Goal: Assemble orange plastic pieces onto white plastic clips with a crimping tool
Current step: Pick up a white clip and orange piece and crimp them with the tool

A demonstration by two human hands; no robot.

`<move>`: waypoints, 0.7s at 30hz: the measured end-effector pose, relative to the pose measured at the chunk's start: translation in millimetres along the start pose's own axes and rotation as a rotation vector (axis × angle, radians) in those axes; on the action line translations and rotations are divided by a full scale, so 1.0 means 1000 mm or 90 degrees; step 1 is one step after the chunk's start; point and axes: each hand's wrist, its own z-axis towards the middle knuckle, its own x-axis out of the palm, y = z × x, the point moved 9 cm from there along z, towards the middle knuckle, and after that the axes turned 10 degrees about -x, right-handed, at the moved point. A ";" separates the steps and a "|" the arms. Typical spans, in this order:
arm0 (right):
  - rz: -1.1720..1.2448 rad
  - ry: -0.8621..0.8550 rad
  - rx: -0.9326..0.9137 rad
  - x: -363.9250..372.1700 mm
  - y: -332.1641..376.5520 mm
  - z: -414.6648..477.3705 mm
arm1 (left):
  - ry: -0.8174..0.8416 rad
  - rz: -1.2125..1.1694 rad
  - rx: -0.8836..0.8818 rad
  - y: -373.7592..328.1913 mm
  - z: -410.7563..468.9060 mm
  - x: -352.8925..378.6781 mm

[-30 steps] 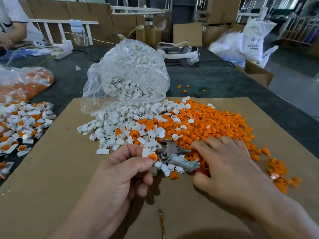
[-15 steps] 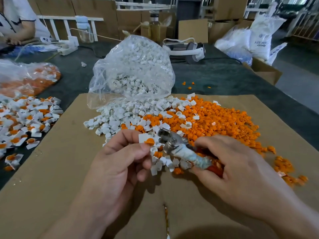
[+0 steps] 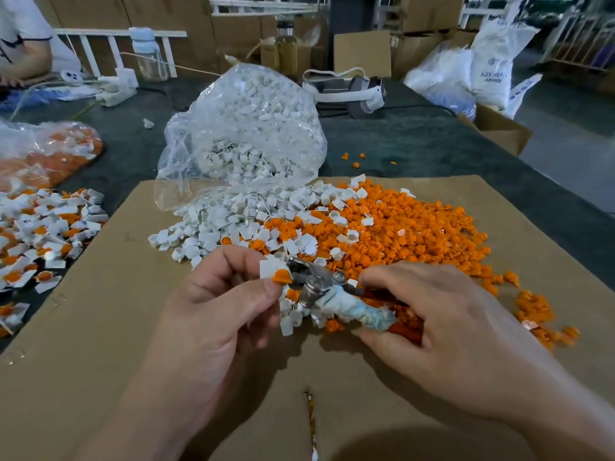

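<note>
Far left of our left hand: a heap of finished pieces [image 3: 43, 234], white with orange set in them, lies on the bench [image 3: 416, 144] just off the edge of the cardboard sheet [image 3: 100, 327]. Beyond it sits a clear bag of orange parts [image 3: 50, 151].
Left hand: our left hand [image 3: 213, 314] pinches a white clip [image 3: 269, 268] between thumb and forefinger, with the other fingers curled under. An orange piece [image 3: 282, 277] sits at the clip's near edge, against the thumb tip.
Between our hands: the crimping tool [image 3: 332, 294] is held above the sheet, its metal head just beside the held clip and pointed at it. We cannot tell whether metal touches plastic. One handle is wrapped in pale tape, the other is red.
Right hand: our right hand [image 3: 442, 331] grips both handles, fingers over the top and thumb beneath.
Beyond our left hand: loose white clips [image 3: 213, 227] spread from the mouth of a clear bag of clips [image 3: 246, 128] lying on its side.
Beyond our right hand: a broad pile of orange pieces [image 3: 409, 234] touches the white clips, and the two are mixed where they meet.
Right of our right hand: a thinner trail of orange bits [image 3: 535, 311] lies on the cardboard.
Far across the bench: a headset [image 3: 352, 91] and, to its right, an open cardboard box [image 3: 499, 131].
</note>
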 end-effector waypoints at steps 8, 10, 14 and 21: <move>0.014 -0.013 -0.009 -0.003 0.004 -0.001 | -0.019 0.064 0.014 -0.005 -0.003 0.003; 0.013 -0.007 -0.010 -0.003 0.005 -0.001 | -0.016 0.067 0.009 -0.005 -0.003 0.003; -0.009 0.028 -0.001 0.001 0.004 0.001 | -0.016 0.080 0.001 -0.003 -0.003 0.003; -0.063 0.052 0.021 0.007 0.002 0.001 | -0.015 0.069 0.004 -0.004 -0.005 0.005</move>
